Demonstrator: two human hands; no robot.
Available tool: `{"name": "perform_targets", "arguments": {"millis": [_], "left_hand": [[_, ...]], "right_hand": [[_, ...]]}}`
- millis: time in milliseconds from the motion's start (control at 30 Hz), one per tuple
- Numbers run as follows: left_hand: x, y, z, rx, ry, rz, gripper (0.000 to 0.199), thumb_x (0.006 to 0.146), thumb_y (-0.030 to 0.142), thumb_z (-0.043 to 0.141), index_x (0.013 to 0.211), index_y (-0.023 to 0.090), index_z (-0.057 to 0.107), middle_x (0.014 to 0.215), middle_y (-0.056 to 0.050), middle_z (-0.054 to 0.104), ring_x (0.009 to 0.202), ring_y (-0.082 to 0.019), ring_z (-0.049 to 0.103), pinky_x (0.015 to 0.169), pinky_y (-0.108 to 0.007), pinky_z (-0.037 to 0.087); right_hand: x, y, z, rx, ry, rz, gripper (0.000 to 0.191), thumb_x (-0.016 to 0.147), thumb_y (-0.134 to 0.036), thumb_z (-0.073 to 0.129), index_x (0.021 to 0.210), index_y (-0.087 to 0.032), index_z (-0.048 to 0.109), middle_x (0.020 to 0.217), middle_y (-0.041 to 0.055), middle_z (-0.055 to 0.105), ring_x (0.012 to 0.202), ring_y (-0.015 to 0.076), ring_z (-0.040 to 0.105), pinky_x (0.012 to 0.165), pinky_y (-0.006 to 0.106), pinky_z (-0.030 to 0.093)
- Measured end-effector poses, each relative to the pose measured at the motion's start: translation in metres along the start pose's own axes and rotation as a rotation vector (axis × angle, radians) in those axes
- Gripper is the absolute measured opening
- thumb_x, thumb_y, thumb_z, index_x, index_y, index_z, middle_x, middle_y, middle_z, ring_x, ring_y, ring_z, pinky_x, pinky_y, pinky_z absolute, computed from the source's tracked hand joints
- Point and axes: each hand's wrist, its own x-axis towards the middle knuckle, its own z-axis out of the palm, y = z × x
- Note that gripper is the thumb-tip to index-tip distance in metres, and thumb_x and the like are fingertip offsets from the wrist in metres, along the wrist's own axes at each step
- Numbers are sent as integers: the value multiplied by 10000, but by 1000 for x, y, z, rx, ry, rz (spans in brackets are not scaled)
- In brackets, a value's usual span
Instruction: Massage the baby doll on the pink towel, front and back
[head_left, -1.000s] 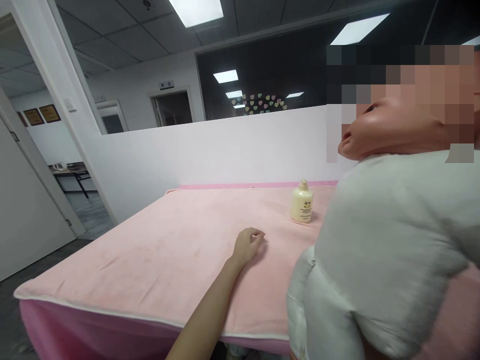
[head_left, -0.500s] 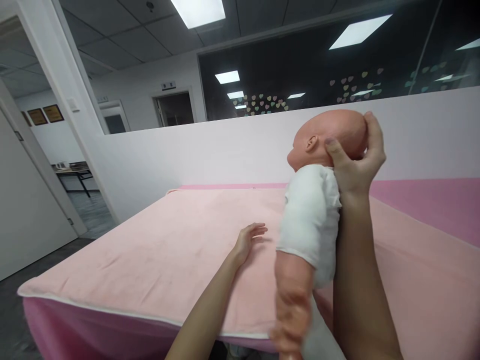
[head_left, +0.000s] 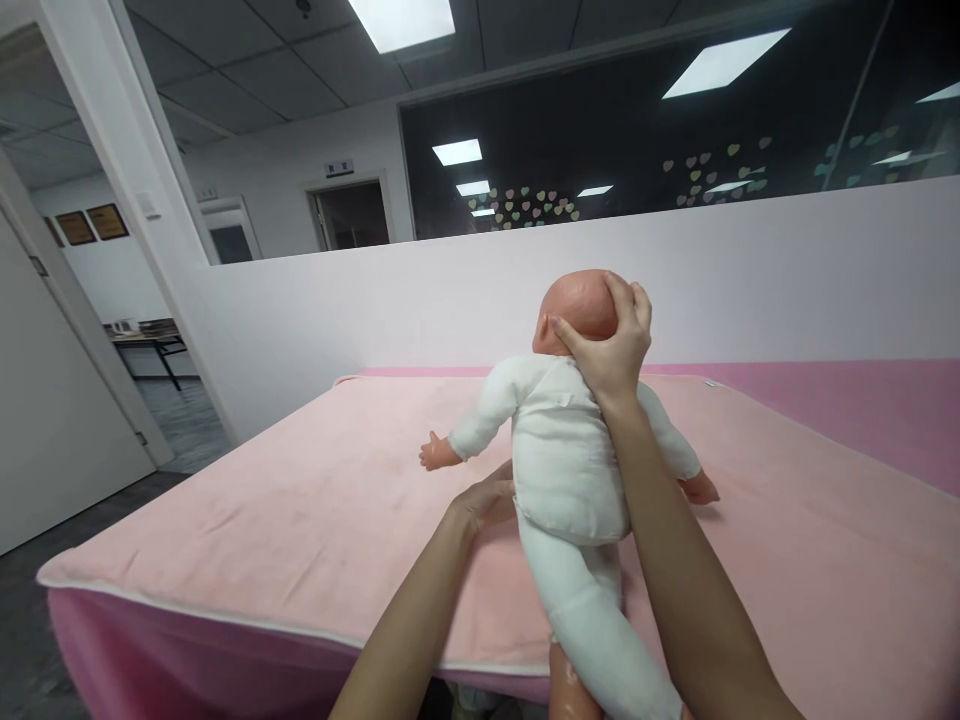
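Note:
A baby doll (head_left: 570, 460) with a white cloth body and a bald vinyl head faces away from me, tilted upright above the bed-like surface. My right hand (head_left: 615, 335) grips the back of its head and neck, thumb on the left and fingers on the right, while the forearm runs along its back. Low at the doll's left side is my left hand (head_left: 487, 497), stretched out; its fingertips pass behind the torso and are hidden. The doll's arms spread to both sides, and its legs hang toward me over the front edge.
A pale pink blanket (head_left: 300, 510) with a white border covers the surface, over a darker pink cloth (head_left: 862, 410). Behind stands a low white wall (head_left: 375, 310) with dark glass above. A doorway and a door (head_left: 67, 380) are at the left.
The doll has come down and left, turning from side-on to back toward me, with its arms now in view. My right hand kept its head. My left hand is now against or behind its side.

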Motion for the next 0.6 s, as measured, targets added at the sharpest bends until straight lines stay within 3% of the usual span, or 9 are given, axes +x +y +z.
{"name": "perform_targets", "arguments": {"millis": [133, 233, 367, 467, 600], "left_hand": [[-5, -3, -1, -71, -305, -23, 802, 499, 406, 833, 1225, 218, 550, 1143, -87, 645, 1157, -358, 519, 930, -412, 404], [-2, -2, -5, -55, -384, -46, 821, 545, 361, 818, 1285, 224, 491, 1231, -94, 602, 1173, -333, 511, 948, -384, 381], [6, -5, -5, -85, -301, -61, 712, 568, 229, 728, 1245, 198, 510, 1141, -99, 638, 1045, -288, 585, 897, -369, 408], [11, -9, -5, -134, -153, -58, 555, 534, 176, 621, 1088, 165, 595, 937, -61, 676, 894, -267, 609, 795, -344, 435], [17, -12, -5, -188, 50, -42, 386, 481, 162, 517, 856, 160, 612, 703, -9, 608, 683, -204, 560, 640, -301, 422]], "right_hand": [[-11, 7, 16, -13, -21, 67, 735, 599, -402, 743, 1278, -291, 482, 1414, 76, 331, 1340, 318, 298, 1092, 510, 296], [-16, 15, 23, 1, -22, 126, 706, 599, -400, 740, 1255, -286, 508, 1375, 75, 387, 1320, 304, 334, 1084, 500, 310], [-16, 25, 24, 65, 1, 201, 706, 580, -409, 749, 1235, -260, 531, 1302, 75, 467, 1249, 272, 424, 1071, 462, 340], [-15, 27, 23, 125, 11, 293, 735, 555, -415, 765, 1231, -238, 537, 1283, 81, 492, 1218, 264, 453, 1072, 447, 345], [-16, 26, 24, 208, 12, 394, 774, 518, -424, 788, 1220, -210, 544, 1297, 88, 501, 1217, 263, 456, 1077, 437, 344]]}}
